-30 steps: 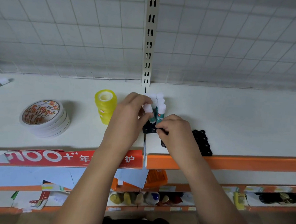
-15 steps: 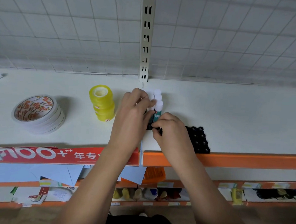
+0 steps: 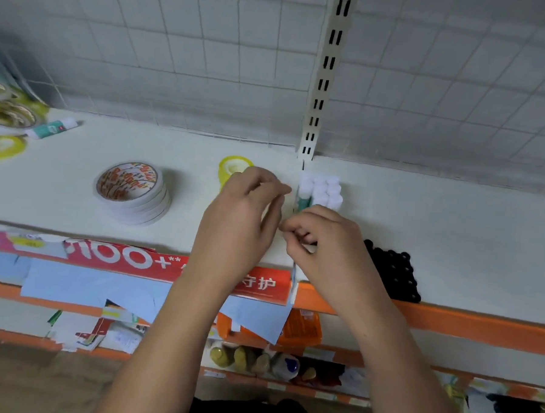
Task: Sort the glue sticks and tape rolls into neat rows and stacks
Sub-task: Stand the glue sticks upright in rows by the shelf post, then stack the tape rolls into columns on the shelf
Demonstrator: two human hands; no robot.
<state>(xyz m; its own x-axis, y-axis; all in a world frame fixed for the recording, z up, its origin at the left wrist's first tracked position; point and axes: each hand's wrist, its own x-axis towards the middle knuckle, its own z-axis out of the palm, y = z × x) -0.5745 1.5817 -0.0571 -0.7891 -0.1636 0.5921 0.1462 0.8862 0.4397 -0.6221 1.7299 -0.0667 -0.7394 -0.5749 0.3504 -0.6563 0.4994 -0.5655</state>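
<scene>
**Both grips just off the glue sticks, near the shelf's middle post**

The shelf (image 3: 453,234) ends at an orange front edge (image 3: 467,325), with a wire grid (image 3: 178,43) along its back edge. A slotted post (image 3: 325,82) rises at mid-back. Bare white surface runs from the black tray (image 3: 391,272), which sits at the front edge, toward the right end.

The glue sticks (image 3: 321,191) stand upright in a tight block of white caps, close to the back edge at the foot of the post. My left grip (image 3: 242,217) sits just left of them, fingers loosely bent and nothing visible in them. My right grip (image 3: 329,244) is in front of the block with fingers curled tight; I cannot tell whether they pinch anything.

A yellow tape stack (image 3: 233,169) peeks out behind the left grip. A printed tape stack (image 3: 130,192) is further left. More tape rolls (image 3: 4,113) and one lying glue stick (image 3: 52,128) are near the far-left back.

Half a second ago the left grip was wrapped against the glue sticks and the right was on the tray's corner; both have come off.
</scene>
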